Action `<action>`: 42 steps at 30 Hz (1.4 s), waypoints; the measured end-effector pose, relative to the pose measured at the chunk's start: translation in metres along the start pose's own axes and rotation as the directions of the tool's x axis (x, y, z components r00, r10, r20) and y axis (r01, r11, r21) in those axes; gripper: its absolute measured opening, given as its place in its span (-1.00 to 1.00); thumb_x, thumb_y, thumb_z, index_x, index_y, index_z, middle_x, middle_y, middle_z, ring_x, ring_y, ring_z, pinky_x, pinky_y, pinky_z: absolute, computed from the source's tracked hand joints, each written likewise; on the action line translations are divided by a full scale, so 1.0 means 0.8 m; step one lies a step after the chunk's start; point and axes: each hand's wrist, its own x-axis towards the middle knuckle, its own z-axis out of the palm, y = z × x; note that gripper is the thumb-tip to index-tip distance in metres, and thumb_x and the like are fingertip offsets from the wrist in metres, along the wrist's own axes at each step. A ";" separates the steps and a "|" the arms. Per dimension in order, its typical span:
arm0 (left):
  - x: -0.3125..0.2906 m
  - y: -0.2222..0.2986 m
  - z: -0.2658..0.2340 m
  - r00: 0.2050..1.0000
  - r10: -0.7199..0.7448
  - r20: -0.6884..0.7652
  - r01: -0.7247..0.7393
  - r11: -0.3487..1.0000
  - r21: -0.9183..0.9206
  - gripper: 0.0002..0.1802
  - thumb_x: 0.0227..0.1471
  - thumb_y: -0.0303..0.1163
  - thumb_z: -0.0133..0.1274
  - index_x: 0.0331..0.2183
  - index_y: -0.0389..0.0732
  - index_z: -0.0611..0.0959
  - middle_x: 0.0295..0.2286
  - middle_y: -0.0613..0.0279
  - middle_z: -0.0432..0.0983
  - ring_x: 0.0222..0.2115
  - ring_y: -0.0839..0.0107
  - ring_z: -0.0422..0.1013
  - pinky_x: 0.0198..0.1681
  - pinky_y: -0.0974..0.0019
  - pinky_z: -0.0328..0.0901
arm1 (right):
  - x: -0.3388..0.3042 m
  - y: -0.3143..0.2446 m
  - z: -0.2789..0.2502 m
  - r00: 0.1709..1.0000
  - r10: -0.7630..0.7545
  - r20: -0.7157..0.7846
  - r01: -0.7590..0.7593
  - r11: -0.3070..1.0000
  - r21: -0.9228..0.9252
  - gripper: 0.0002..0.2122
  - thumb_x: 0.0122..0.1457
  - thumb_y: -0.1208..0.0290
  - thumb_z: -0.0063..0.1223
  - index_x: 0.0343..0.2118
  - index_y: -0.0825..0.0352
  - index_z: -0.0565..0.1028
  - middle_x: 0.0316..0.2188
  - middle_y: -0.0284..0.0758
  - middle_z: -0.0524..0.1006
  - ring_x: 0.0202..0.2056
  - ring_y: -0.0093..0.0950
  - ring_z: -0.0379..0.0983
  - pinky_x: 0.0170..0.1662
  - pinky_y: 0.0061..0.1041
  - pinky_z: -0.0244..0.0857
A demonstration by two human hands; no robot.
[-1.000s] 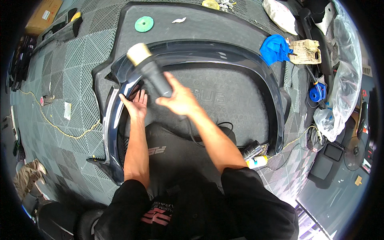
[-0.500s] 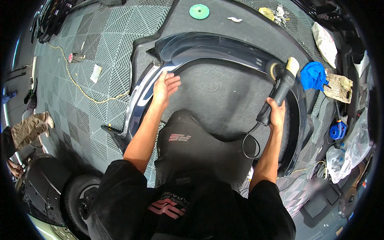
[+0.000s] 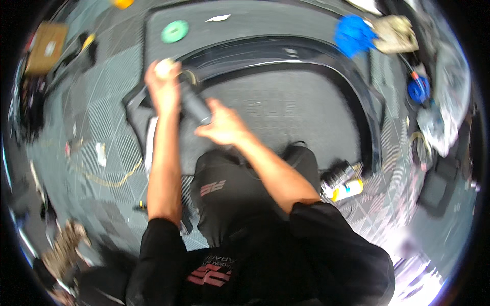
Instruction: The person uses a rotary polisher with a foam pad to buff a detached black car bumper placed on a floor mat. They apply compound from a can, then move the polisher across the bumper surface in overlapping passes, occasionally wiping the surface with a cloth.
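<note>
A black hand-held polisher (image 3: pixel 194 104) is held in both my hands over the left part of a curved, glossy dark car panel (image 3: pixel 245 49). My left hand (image 3: pixel 164 92) grips the polisher's head, around its pale rounded end (image 3: pixel 166 68). My right hand (image 3: pixel 224 124) is closed on the rear of the handle. A round pad at the tool's head sits close to the panel; blur hides whether they touch. The panel lies arched on a black mat (image 3: pixel 301 112), in front of my knees. Fast motion smears both hands.
A green round pad (image 3: pixel 175 31) lies on the mat's far left. Blue cloth (image 3: pixel 352 34) and a beige piece (image 3: pixel 395 34) lie far right. A yellow bottle (image 3: pixel 348 189) is by my right knee. A yellow cord (image 3: pixel 109 182) crosses the floor at left.
The polisher has gone from the panel's right side to its left. My left hand, earlier open and holding nothing, now grips its head. The view has turned, and the panel appears rotated.
</note>
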 end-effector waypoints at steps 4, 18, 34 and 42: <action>0.000 -0.012 0.016 0.996 -0.041 0.079 0.062 0.953 -0.295 -0.25 0.12 -0.42 0.25 0.26 -0.34 0.30 0.03 0.05 0.46 -0.01 0.30 0.43 0.14 0.26 0.30 | -0.015 0.011 -0.026 0.999 -0.038 0.004 0.038 0.996 0.082 -0.14 -0.07 0.21 0.40 0.31 0.40 0.25 -0.09 0.07 0.61 -0.03 -0.05 0.59 0.04 -0.19 0.45; -0.156 0.172 0.385 0.733 0.169 0.659 -0.124 0.986 -0.115 0.09 -0.05 -0.26 0.41 0.38 -0.24 0.16 0.24 -0.05 0.25 0.20 0.17 0.26 0.28 0.22 0.15 | -0.095 0.192 -0.265 0.873 0.206 -0.441 0.030 0.882 0.471 -0.15 -0.10 0.20 0.39 0.28 0.43 0.28 -0.09 0.05 0.61 -0.04 -0.11 0.60 0.05 -0.24 0.44; -0.462 0.213 0.582 0.177 0.321 0.930 -0.215 0.935 -0.282 -0.03 0.25 0.12 0.08 0.38 -0.32 0.11 0.33 -0.23 0.08 0.36 -0.01 0.05 0.40 0.08 -0.05 | -0.337 0.387 -0.329 0.572 0.600 -0.559 0.020 0.671 0.741 -0.01 -0.10 0.13 0.43 0.40 0.27 0.12 0.05 0.09 0.54 0.10 -0.03 0.51 0.19 -0.23 0.35; -0.453 0.145 0.571 0.092 0.258 0.962 -0.878 0.476 -0.044 -0.12 0.22 0.16 0.01 0.41 0.03 0.15 0.41 -0.05 -0.09 0.44 -0.07 -0.23 0.41 -0.24 -0.19 | -0.422 0.464 -0.265 0.308 0.700 -0.644 0.047 0.665 0.745 -0.02 -0.08 0.12 0.40 0.39 0.31 0.11 0.00 0.12 0.57 0.04 -0.05 0.56 0.14 -0.24 0.40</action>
